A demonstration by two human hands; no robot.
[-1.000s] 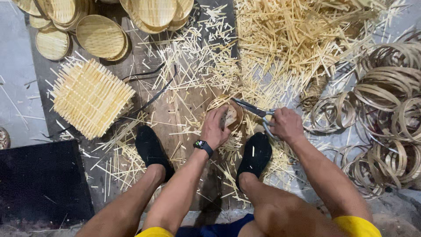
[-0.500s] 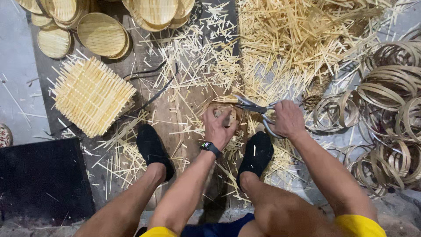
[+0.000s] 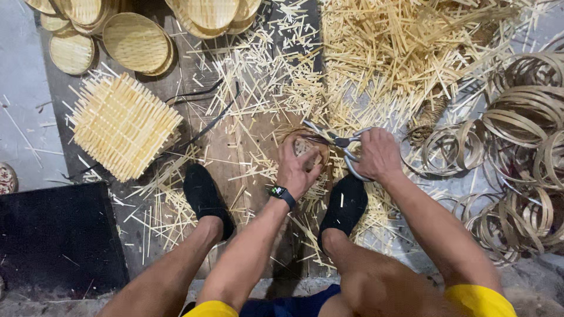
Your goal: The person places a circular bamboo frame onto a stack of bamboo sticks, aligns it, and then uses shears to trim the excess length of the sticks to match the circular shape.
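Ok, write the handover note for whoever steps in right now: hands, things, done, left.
Left hand: grips the small round woven basket on the wooden board, between the feet.
Right hand: holds the scissors, blades at the basket's rim.
Around: square untrimmed woven mat to the left, finished round trays top left, bamboo hoops to the right, cut strips everywhere.
Done: several trays stacked.
Left: this basket's rim trimming; the square mat untouched.

left hand [image 3: 298,167]: fingers curled, clamped, palm down, watch on wrist
right hand [image 3: 379,154]: closed fist, knuckles up
arms: both bare, stretched forward between the knees
hands: near each other, apart
feet: in dark shoes, either side of left arm
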